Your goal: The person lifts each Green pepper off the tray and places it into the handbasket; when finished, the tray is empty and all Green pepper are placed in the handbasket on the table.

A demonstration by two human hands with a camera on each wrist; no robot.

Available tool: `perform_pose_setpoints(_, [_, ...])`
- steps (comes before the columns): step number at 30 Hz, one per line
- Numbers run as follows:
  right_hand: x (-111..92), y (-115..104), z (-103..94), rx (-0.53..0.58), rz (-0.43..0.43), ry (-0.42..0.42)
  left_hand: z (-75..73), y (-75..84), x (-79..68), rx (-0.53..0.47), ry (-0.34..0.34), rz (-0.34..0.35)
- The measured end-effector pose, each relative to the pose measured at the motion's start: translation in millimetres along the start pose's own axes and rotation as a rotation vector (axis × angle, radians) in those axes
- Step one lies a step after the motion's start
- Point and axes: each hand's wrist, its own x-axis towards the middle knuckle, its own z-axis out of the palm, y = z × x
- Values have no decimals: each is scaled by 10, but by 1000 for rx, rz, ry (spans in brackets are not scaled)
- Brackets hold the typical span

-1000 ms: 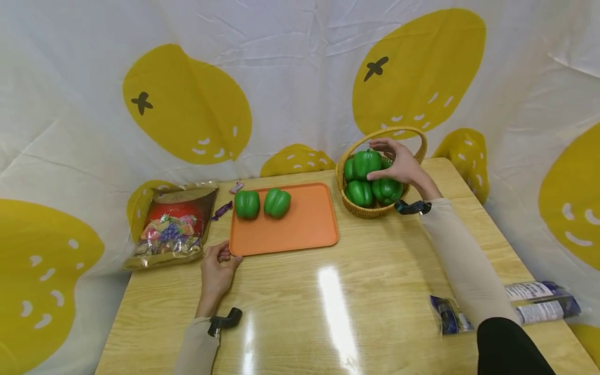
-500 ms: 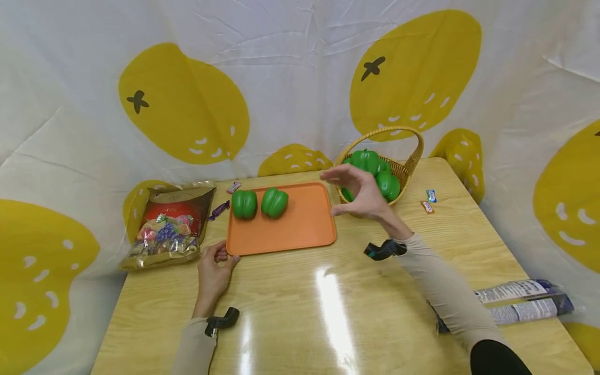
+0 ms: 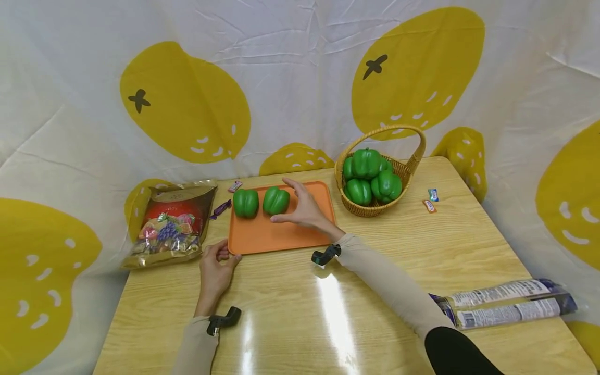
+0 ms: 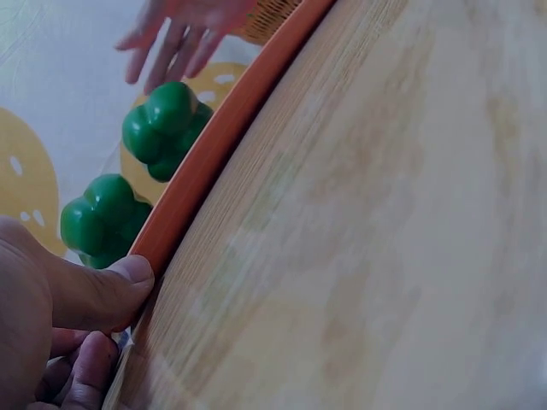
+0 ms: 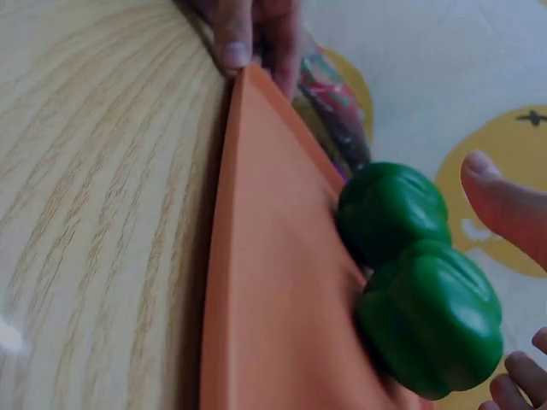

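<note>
No wording, brand or number could be read. In the head view, white panels on the long plastic packet [image 3: 508, 303] at lower right bore print too fine to decipher; at centre right, pale lettering on the blue wrapper [image 3: 433, 195] and the orange wrapper [image 3: 429, 206] was likewise too small.

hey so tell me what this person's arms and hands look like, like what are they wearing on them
The left hand and right hand wear no gloves. The left sleeve and right sleeve are plain beige, reaching the wrists. The left wrist device and right wrist device are black and angular. A black covering wraps the right arm higher up.
</note>
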Motion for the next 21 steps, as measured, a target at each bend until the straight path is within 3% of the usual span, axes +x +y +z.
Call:
perform_pose_setpoints(5, [29,77,95,-12,13,-20,-9,14,-7,-9,3,1])
perform_pose_setpoints(11, [51,138,182,52,4,24,24,1,-4,-8,1,10])
perform_pose_setpoints(21, [102,216,254,55,26,92,25,-21,1,-20,28,19])
